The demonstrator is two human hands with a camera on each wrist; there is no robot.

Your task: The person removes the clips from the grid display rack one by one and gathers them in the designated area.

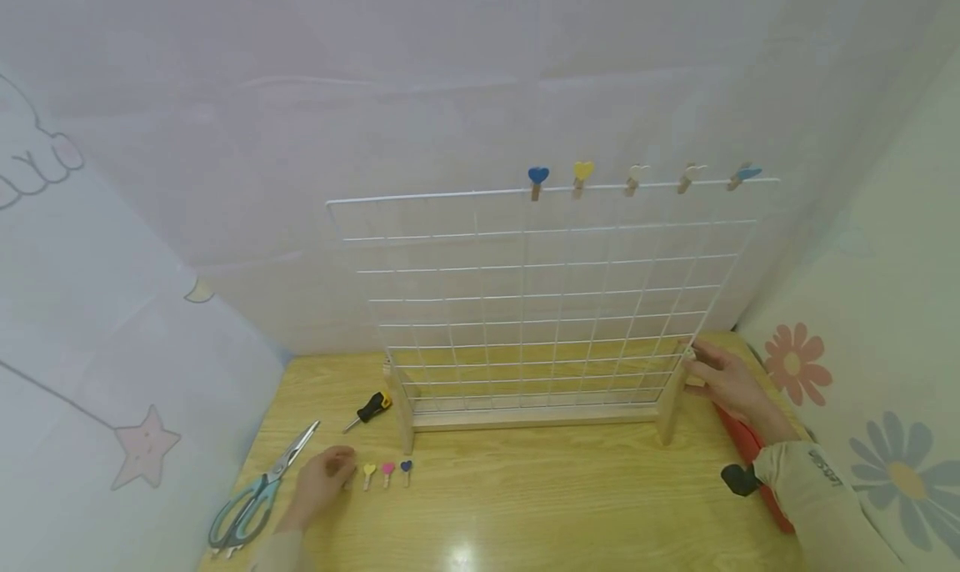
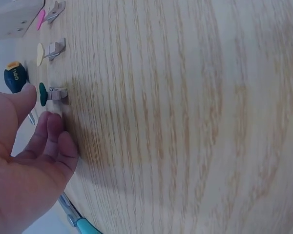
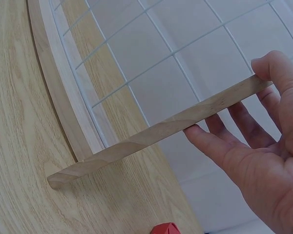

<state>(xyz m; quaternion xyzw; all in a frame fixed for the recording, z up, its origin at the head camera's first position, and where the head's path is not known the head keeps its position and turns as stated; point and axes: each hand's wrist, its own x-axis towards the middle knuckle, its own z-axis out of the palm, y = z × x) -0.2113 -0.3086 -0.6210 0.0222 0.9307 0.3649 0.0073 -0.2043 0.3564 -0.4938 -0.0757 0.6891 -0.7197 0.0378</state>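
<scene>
A white wire grid (image 1: 540, 293) stands upright in a wooden base (image 1: 536, 418). My right hand (image 1: 731, 384) grips the stand's right wooden side piece (image 3: 161, 127), thumb on one side and fingers on the other. On the table my left hand (image 1: 324, 482) hovers beside a green heart clothespin (image 2: 43, 94), its fingers loosely bent and the thumb tip close to the heart. Whether they touch is unclear. Next to it lie a yellow (image 1: 369, 474), a pink (image 1: 387, 474) and a dark blue heart clothespin (image 1: 406, 472).
Several heart clothespins, among them a blue one (image 1: 537, 178), are clipped along the grid's top wire. Scissors (image 1: 258, 493) and a black-handled screwdriver (image 1: 371, 409) lie at the left. A red object (image 1: 742, 439) lies by the right arm. Fabric walls (image 1: 420, 97) enclose the table (image 1: 555, 497).
</scene>
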